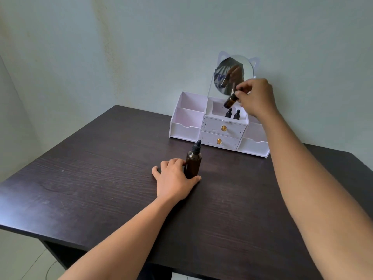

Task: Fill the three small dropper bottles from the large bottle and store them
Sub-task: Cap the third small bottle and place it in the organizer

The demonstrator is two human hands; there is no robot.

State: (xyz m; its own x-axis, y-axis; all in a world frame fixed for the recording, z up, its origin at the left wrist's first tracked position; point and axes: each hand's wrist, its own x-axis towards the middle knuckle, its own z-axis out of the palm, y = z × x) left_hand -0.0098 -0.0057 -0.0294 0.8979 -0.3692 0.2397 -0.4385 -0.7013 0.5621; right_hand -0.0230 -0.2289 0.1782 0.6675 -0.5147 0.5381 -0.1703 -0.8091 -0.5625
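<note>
Nearly done, by the look of it. Two small dropper bottles (228, 113) (236, 114) stand upright side by side in the top centre compartment (217, 107) of the white organizer (187, 118), black dropper caps on. Your right hand (256, 98) pinches the third small dropper bottle (230, 102) by its cap end, fingers clamped on it. You hold it tilted in the air, base down-left, just above that same compartment and over the two stored ones, not touching them.

What's left: set the third one down next to the pair and let go. The filling looks finished, since the large bottle (193, 162) has its dropper cap on. The fill level of the small bottles can't be told because the amber glass is too dark.

The large bottle is amber brown with a black ribbed dropper top. It stands upright mid-tabletop, in front of the organizer's two drawers (223, 128) and apart from them. Your left hand (173, 178) lies flat on the tabletop (101, 178) with its fingers relaxed. Thumb and forefinger sit either side of the bottle's base and touch it, so you're bracing it rather than gripping.

The organizer sits at the far edge of the tabletop, toward the far right corner. Its cat-ear mirror (241, 62) reflects your right hand and the bottle.
</note>
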